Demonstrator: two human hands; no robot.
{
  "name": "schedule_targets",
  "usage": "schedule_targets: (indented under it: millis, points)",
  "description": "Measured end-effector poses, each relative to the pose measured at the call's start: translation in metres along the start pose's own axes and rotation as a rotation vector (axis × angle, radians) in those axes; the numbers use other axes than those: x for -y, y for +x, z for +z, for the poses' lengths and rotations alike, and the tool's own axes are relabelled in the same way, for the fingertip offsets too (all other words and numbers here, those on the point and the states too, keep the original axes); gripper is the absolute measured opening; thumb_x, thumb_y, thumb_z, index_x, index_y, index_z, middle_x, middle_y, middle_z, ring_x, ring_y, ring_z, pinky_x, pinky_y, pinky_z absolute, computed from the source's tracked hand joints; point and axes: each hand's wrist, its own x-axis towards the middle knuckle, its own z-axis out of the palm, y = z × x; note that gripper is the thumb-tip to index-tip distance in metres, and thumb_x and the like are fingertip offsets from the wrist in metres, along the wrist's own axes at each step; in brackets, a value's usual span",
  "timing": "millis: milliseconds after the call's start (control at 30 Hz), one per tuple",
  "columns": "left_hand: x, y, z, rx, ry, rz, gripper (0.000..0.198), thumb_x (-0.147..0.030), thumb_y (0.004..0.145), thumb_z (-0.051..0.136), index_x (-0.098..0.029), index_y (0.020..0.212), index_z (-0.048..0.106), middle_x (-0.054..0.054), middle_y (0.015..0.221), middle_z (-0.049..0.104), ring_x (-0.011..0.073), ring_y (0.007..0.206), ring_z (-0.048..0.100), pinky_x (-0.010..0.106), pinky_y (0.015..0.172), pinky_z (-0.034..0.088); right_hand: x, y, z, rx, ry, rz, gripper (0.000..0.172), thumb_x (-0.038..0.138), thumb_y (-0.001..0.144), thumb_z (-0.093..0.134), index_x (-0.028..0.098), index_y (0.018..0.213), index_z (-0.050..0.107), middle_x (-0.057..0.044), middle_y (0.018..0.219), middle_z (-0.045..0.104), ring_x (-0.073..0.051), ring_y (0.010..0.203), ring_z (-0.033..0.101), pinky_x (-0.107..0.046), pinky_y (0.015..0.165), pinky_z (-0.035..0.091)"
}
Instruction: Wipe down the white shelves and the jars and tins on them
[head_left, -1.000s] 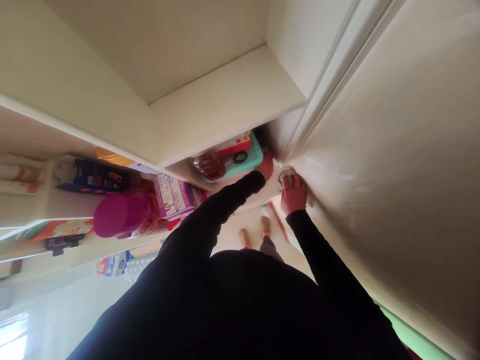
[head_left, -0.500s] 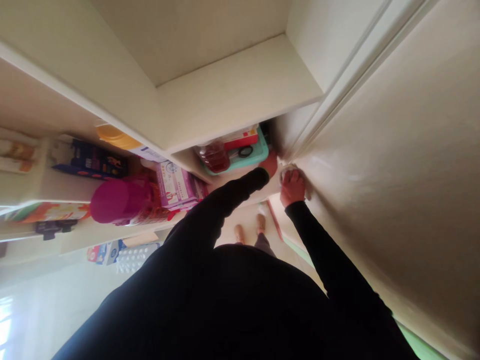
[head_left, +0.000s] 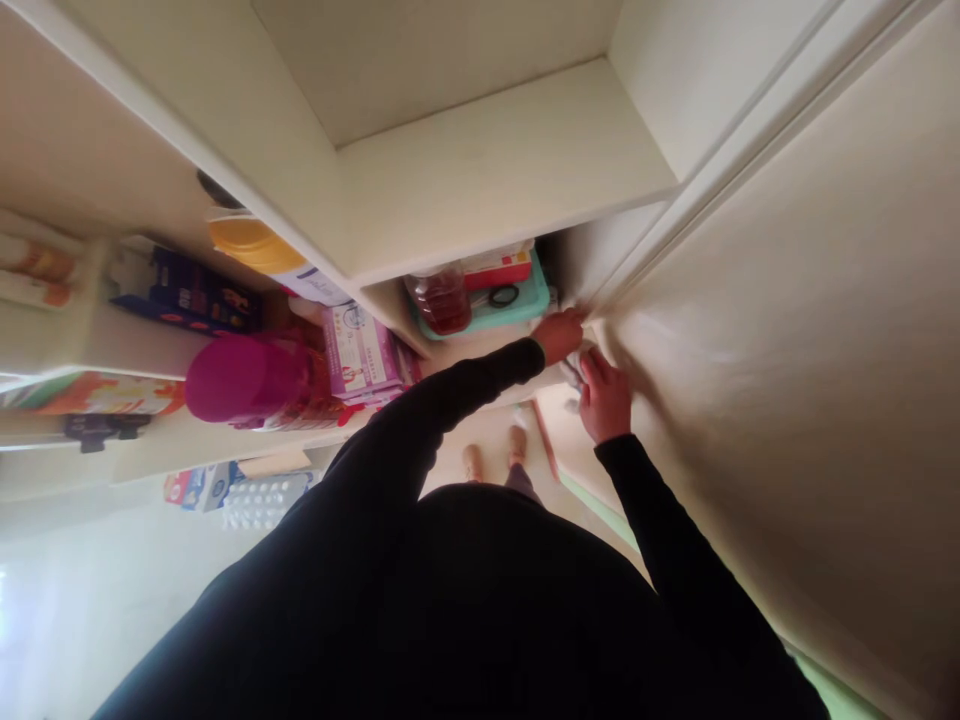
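My right hand [head_left: 606,398] is closed on a crumpled, pale grey cloth [head_left: 573,372] beside the wall at the end of the shelving. Just above and left of it, my left hand [head_left: 561,336] reaches to the front edge of the lower shelf, fingers bent together. Whatever its fingertips hold, if anything, is too small to make out. Close behind the left hand, a turquoise tray [head_left: 517,312] stands in the shelf. In it are a bottle of reddish liquid [head_left: 442,300], a red and white box [head_left: 499,268] and a black ring-shaped item [head_left: 503,296].
White shelving [head_left: 502,170] overhangs my hands, and a plain wall [head_left: 795,330] rises on the right. Farther left stand a purple-lidded jar [head_left: 240,382], a purple and white box [head_left: 360,350], a yellow-lidded tub [head_left: 259,245] and a dark blue box [head_left: 184,290]. My feet [head_left: 495,455] are on the floor below.
My left hand has come out from beside the tray toward my right hand. The right hand has shifted slightly right and down, still with the cloth. The view has moved a little.
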Motion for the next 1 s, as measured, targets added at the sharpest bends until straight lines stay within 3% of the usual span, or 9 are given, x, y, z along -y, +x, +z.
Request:
schedule_targets:
  millis: [100, 267, 367, 500, 567, 667, 833, 900, 1000]
  points:
    - [-0.002, -0.034, 0.001, -0.072, -0.161, 0.031, 0.042, -0.003, 0.102, 0.045, -0.005, 0.129, 0.076, 0.022, 0.135, 0.075, 0.0318, 0.131, 0.068, 0.044, 0.111, 0.057, 0.008, 0.026, 0.023, -0.096, 0.048, 0.099, 0.064, 0.015, 0.097, 0.051, 0.004, 0.160, 0.054, -0.028, 0.172, 0.044, -0.042, 0.159, 0.042, -0.065, 0.131, 0.039]
    - [-0.004, -0.136, 0.035, -0.339, -0.477, -0.230, 0.057, 0.000, 0.096, 0.042, -0.017, 0.143, 0.070, 0.014, 0.148, 0.072, 0.0260, 0.141, 0.066, 0.046, 0.125, 0.055, 0.052, 0.000, 0.069, -0.156, 0.222, 0.002, 0.062, 0.010, 0.093, 0.050, 0.012, 0.153, 0.062, -0.021, 0.165, 0.056, -0.036, 0.163, 0.040, -0.065, 0.134, 0.037]
    - [-0.005, -0.195, 0.060, -0.454, -0.562, -0.451, 0.052, -0.004, 0.097, 0.043, -0.018, 0.139, 0.071, 0.015, 0.144, 0.075, 0.0266, 0.137, 0.069, 0.050, 0.124, 0.056, 0.099, -0.022, 0.089, -0.017, 0.339, -0.133, 0.063, 0.003, 0.086, 0.051, 0.016, 0.145, 0.070, -0.015, 0.156, 0.066, -0.030, 0.157, 0.049, -0.057, 0.135, 0.040]
    - [-0.005, -0.248, 0.078, -0.538, -0.585, -0.591, 0.043, -0.007, 0.096, 0.050, -0.018, 0.130, 0.074, 0.015, 0.143, 0.075, 0.0287, 0.141, 0.067, 0.055, 0.126, 0.054, 0.146, -0.044, 0.098, 0.350, 0.539, -0.307, 0.072, -0.002, 0.075, 0.051, 0.021, 0.139, 0.076, -0.013, 0.135, 0.079, -0.029, 0.135, 0.068, -0.053, 0.127, 0.051]
    - [-0.005, -0.262, 0.081, -0.540, -0.620, -0.619, 0.039, -0.010, 0.097, 0.055, -0.019, 0.130, 0.074, 0.015, 0.141, 0.076, 0.0290, 0.139, 0.069, 0.055, 0.124, 0.056, 0.149, -0.051, 0.091, 0.472, 0.571, -0.367, 0.070, -0.001, 0.071, 0.053, 0.024, 0.130, 0.080, -0.008, 0.117, 0.085, -0.027, 0.112, 0.078, -0.045, 0.108, 0.064]
    - [-0.007, -0.271, 0.083, -0.548, -0.675, -0.630, 0.033, -0.020, 0.103, 0.059, -0.020, 0.133, 0.073, 0.014, 0.136, 0.079, 0.0271, 0.129, 0.075, 0.051, 0.118, 0.060, 0.123, -0.049, 0.071, 0.524, 0.585, -0.370, 0.063, 0.004, 0.071, 0.051, 0.023, 0.124, 0.081, -0.005, 0.109, 0.086, -0.023, 0.096, 0.081, -0.037, 0.091, 0.069]
    - [-0.012, -0.271, 0.082, -0.617, -0.699, -0.676, 0.039, -0.028, 0.107, 0.057, -0.020, 0.144, 0.066, 0.016, 0.148, 0.073, 0.0282, 0.137, 0.072, 0.052, 0.121, 0.058, 0.064, 0.004, 0.046, 0.067, 0.411, -0.097, 0.060, 0.018, 0.094, 0.046, 0.013, 0.150, 0.064, -0.017, 0.150, 0.071, -0.029, 0.138, 0.069, -0.049, 0.120, 0.057]
    - [-0.013, -0.273, 0.083, -0.619, -0.705, -0.691, 0.040, -0.026, 0.105, 0.059, -0.018, 0.144, 0.065, 0.017, 0.149, 0.072, 0.0298, 0.138, 0.071, 0.053, 0.122, 0.058, 0.060, 0.023, 0.052, 0.012, 0.285, -0.087, 0.065, 0.023, 0.094, 0.051, 0.007, 0.157, 0.057, -0.022, 0.163, 0.059, -0.033, 0.154, 0.055, -0.053, 0.130, 0.047]
    - [-0.015, -0.284, 0.087, -0.617, -0.710, -0.700, 0.040, -0.024, 0.104, 0.061, -0.020, 0.142, 0.066, 0.016, 0.149, 0.072, 0.0295, 0.140, 0.070, 0.053, 0.123, 0.057, 0.082, 0.033, 0.074, 0.056, 0.185, -0.139, 0.070, 0.023, 0.092, 0.056, 0.003, 0.159, 0.054, -0.024, 0.170, 0.050, -0.037, 0.166, 0.038, -0.055, 0.136, 0.037]
